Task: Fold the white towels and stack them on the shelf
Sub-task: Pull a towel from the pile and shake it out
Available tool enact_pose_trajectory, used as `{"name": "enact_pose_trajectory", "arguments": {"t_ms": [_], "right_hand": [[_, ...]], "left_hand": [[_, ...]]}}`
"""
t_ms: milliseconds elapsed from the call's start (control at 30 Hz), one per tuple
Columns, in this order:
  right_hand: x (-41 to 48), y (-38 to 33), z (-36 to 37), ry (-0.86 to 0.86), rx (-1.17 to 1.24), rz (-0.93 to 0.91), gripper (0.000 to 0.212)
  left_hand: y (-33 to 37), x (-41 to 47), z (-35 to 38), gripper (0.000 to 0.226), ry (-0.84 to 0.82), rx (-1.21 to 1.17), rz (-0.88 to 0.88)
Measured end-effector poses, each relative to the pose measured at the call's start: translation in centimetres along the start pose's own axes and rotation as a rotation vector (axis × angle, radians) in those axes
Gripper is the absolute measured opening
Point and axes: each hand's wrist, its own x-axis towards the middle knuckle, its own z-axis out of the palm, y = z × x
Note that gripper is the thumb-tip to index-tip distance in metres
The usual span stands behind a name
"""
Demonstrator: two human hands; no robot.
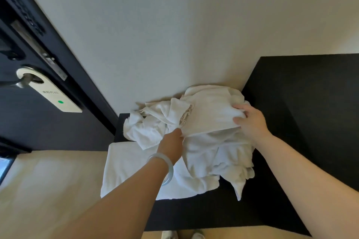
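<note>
In the head view, a heap of white towels [209, 153] is seen on a black surface [301, 122], close to a pale wall [174, 35]. The heap is crumpled and bunched up, and one part hangs over the near edge of the surface. A top towel [209, 114] is held up a little above the heap by both hands. Its right edge is gripped by the right hand [251, 122], with the thumb and fingers curled round the cloth. Its lower left corner is pinched by the left hand [172, 144]; the thumb is seen at the cloth's edge, but the fingers are hidden under the towel. A pale green bracelet [167, 169] is worn on the left wrist. One flat towel [124, 172] is spread out at the left of the heap, partly under it and partly under the left arm. A dark door [29, 128] is seen at the far left. A silver handle [20, 82] is fixed to the door, and a white sign [56, 97] with a green dot is hung on it. A light floor [48, 196] is seen below the door. The tips of two white shoes [182, 235] are seen at the very bottom.
</note>
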Motion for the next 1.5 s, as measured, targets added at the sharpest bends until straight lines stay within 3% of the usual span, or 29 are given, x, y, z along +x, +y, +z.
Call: {"name": "enact_pose_trajectory", "arguments": {"t_ms": [167, 233, 367, 433, 500, 600, 767, 933, 1067, 1167, 1267, 1400, 1500], "right_hand": [[-0.7, -7.6, -5.4, 0.036, 0.246, -0.059, 0.031], [-1.0, -10.6, -7.3, -0.014, 0.258, -0.112, 0.032], [-1.7, -14.8, -9.7, -0.302, 0.233, -0.214, 0.044], [-1.4, -16.6, -10.7, -0.245, 0.209, -0.239, 0.038], [-0.6, -18.1, -12.7, -0.063, 0.305, -0.240, 0.023], [1.0, -19.1, -17.8, 0.081, 0.401, -0.208, 0.022], [2.7, -19.7, -26.8, 0.033, 0.482, -0.203, 0.028], [2.7, -18.6, -31.3, -0.047, 0.608, -0.181, 0.035], [3.1, -17.4, -34.1, -0.037, 0.693, -0.153, 0.037], [3.2, -16.5, -35.9, -0.013, 0.772, -0.144, 0.035], [3.4, -15.9, -38.2, 0.070, 0.852, -0.140, 0.029], [3.4, -16.4, -42.9, 0.209, 0.901, -0.163, 0.041], [2.8, -17.5, -47.7, 0.325, 0.927, -0.262, 0.024]], "left_hand": [[8.7, 0.8, -7.8, 0.014, 0.109, -0.454, 0.123], [13.2, 0.7, -10.9, 0.012, 0.116, -0.515, 0.235], [22.7, -0.7, -14.9, 0.007, 0.077, -0.620, 0.399], [26.8, -1.6, -15.7, 0.006, 0.042, -0.646, 0.458], [29.7, -2.2, -15.8, 0.005, 0.034, -0.642, 0.517], [31.8, -2.5, -15.3, 0.020, 0.097, -0.575, 0.525], [32.9, -3.5, -8.9, 0.049, 0.042, -0.444, 0.255], [36.1, -4.6, -0.5, 0.080, 0.011, -0.214, 0.173], [37.2, -4.6, 3.2, 0.065, 0.039, -0.098, 0.064], [36.6, -4.1, 3.2, 0.036, 0.133, -0.299, 0.016], [36.9, -3.3, 0.7, 0.025, 0.251, -0.237, 0.134], [42.0, -3.0, -4.9, 0.035, 0.420, -0.291, 0.312], [48.9, -4.7, -9.3, 0.037, 0.509, -0.319, 0.490]]}}
